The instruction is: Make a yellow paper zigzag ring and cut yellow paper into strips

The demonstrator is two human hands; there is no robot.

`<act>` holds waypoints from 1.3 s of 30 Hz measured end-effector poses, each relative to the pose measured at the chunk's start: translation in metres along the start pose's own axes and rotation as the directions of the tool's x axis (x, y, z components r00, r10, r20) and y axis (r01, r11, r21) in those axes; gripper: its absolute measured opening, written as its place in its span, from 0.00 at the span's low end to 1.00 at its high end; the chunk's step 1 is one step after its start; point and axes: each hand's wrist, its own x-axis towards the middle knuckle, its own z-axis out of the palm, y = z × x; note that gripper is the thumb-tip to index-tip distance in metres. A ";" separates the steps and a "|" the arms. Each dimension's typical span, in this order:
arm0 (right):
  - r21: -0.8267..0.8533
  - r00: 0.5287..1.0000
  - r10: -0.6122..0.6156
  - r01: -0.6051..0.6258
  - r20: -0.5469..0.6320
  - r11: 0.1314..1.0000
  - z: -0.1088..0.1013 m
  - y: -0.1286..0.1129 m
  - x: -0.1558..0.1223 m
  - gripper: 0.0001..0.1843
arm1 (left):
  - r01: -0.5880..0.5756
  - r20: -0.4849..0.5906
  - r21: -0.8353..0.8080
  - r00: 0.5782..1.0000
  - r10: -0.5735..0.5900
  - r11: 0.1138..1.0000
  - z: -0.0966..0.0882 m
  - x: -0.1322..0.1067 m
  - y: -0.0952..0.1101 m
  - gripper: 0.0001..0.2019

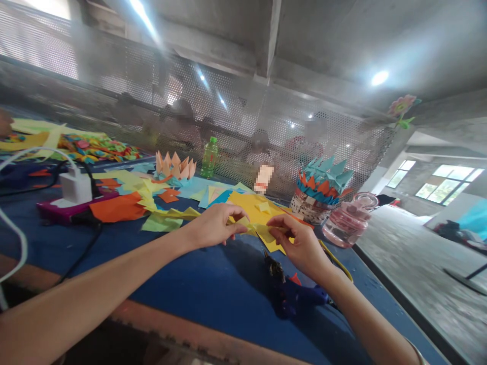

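A small piece of yellow paper is stretched between my two hands above the blue table. My left hand pinches its left end between thumb and fingers. At the other end, my right hand has its thumb and forefinger closed on the paper. Just beyond lie larger yellow sheets, partly hidden by my hands. A dark blue glue gun rests on the table below my right hand, its nozzle pointing away from me. A strip of folded yellow paper lies left of my left hand.
At the left stands a purple power strip with a white charger and cables. Further back are an orange paper crown, a green bottle and a basket with teal paper points. A pink jar stands near the right edge.
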 end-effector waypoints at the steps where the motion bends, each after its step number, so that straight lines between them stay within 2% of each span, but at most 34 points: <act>1: 0.007 1.000 -0.002 0.002 0.007 1.000 0.000 0.000 0.000 0.06 | -0.003 0.000 -0.001 1.000 0.003 1.000 0.000 0.000 0.000 0.13; 15: -0.023 0.999 -0.050 0.050 0.021 0.998 0.004 0.001 -0.002 0.07 | 0.017 0.033 0.025 0.999 -0.017 1.000 0.001 0.000 0.000 0.11; 23: -0.122 0.998 -0.066 0.068 0.019 0.990 0.001 -0.005 -0.003 0.09 | 0.005 0.026 0.005 1.000 -0.005 1.000 0.002 0.000 0.000 0.11; 39: -0.082 0.998 -0.048 0.050 0.029 0.995 0.001 -0.005 -0.002 0.10 | 0.012 0.011 0.023 1.000 -0.013 1.000 0.001 0.000 0.000 0.12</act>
